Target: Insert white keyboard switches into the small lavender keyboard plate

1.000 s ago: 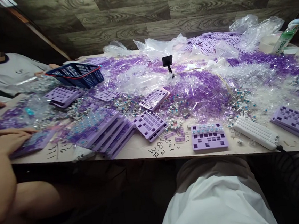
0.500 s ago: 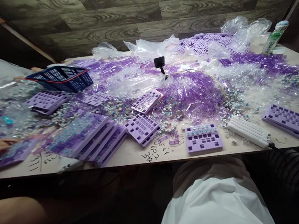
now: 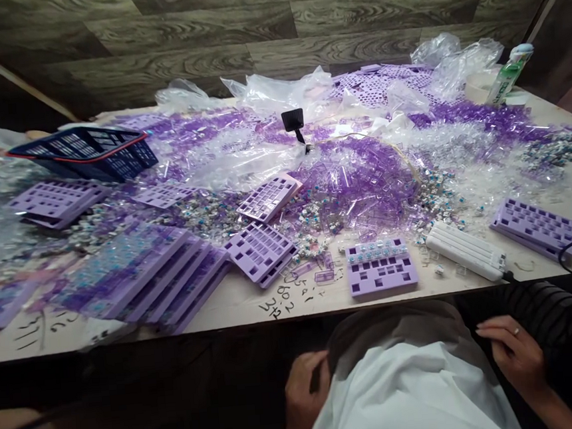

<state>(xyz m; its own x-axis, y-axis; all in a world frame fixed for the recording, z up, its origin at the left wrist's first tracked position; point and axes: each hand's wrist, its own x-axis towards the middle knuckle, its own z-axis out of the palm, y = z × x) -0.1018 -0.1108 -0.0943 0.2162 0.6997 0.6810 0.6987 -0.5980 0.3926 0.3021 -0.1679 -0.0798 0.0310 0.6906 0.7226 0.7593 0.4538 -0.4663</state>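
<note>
Wood-grain wall (image 3: 199,28) backs the desk (image 3: 324,301). One purple keyboard frame (image 3: 382,278) lies at its front edge, between and beyond left hand (image 3: 306,389) and right hand (image 3: 517,351). Fingers curl below that edge; grip cannot be determined.

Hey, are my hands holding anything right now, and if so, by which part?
No held thing shows. The right hand looks empty; the left hand is close against the clothing, so whether it grips that can't be told.

Left hand (image 3: 306,387) low, loosely curled — right hand (image 3: 517,352) low, half-curled.
</note>
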